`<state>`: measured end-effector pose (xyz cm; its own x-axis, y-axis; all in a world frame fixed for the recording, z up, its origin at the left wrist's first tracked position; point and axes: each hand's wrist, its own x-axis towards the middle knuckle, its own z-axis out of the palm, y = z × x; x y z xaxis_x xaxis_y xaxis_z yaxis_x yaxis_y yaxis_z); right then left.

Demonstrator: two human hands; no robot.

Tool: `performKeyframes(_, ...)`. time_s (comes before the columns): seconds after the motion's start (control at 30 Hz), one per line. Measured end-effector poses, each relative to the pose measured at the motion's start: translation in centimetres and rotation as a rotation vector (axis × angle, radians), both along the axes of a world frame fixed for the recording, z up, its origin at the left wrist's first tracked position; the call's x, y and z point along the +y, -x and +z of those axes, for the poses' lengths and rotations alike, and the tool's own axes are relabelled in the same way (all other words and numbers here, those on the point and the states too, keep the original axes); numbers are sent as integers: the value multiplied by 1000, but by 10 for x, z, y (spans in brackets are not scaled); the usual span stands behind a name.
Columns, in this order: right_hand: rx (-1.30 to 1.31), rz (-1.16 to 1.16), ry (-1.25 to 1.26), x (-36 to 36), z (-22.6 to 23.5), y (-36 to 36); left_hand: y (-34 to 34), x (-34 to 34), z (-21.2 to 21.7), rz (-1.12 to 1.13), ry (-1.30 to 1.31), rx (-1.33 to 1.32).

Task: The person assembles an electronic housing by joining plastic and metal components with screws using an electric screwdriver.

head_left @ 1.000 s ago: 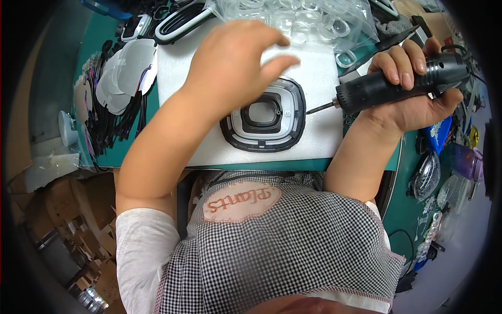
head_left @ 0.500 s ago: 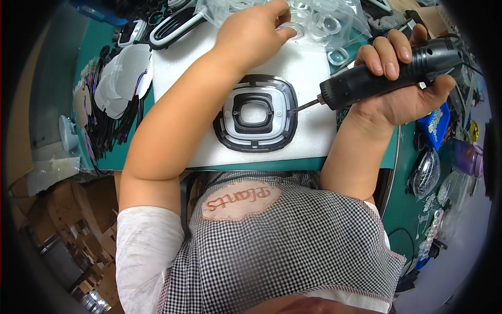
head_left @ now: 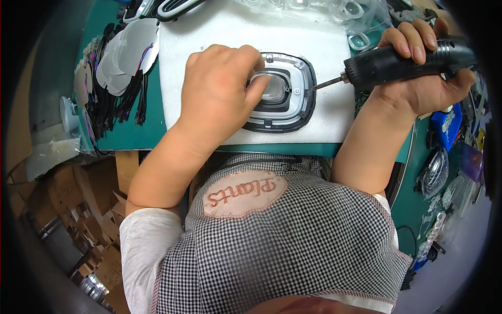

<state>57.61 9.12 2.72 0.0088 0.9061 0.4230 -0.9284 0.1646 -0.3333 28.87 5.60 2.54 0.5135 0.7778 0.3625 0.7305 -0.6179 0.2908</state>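
We see the left hand point(head_left: 219, 91) lying over the left half of a rounded black and grey frame point(head_left: 298, 99), so that part of the frame is hidden from us; its thumb and fingertips pinch a small clear lens point(head_left: 269, 86) and press it into the frame's central opening. The frame rests on a white foam pad point(head_left: 235, 31), which lies on a green mat point(head_left: 130, 136) near the bench's front edge. The right hand point(head_left: 423, 78) is wrapped tightly round a black electric screwdriver point(head_left: 402, 60), whose metal bit point(head_left: 327, 82) points left with its tip at the frame's right rim; we cannot tell whether the tip touches a screw. The tool's rear end is lost in the dark rim of the view. A bag of clear lenses point(head_left: 314, 8) at the pad's far edge is cut off by the upper border, and a stack of flat grey discs with dark wires point(head_left: 120, 63) lies left of the pad, its details hard to make out. The checked apron point(head_left: 282, 246) covers the bench's near edge. Half a second ago the left hand was at the bag of lenses and the frame's opening held no lens; the hand has since come back to the frame with one, and the screwdriver has dropped slightly nearer the rim.
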Motion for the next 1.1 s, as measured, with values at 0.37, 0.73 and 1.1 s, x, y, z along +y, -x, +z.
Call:
performKeyframes(0.37, 30, -126, 72, -5, 1, 16, -2, -15, -29, 63, -187, -25)
performKeyframes(0.73, 56, -106, 10, 0, -7, 12, 9, -49, 0, -182, -24, 433)
performKeyframes(1.1, 2, 72, -88, 10, -6, 9, 8, -30, 19, -457, -132, 779)
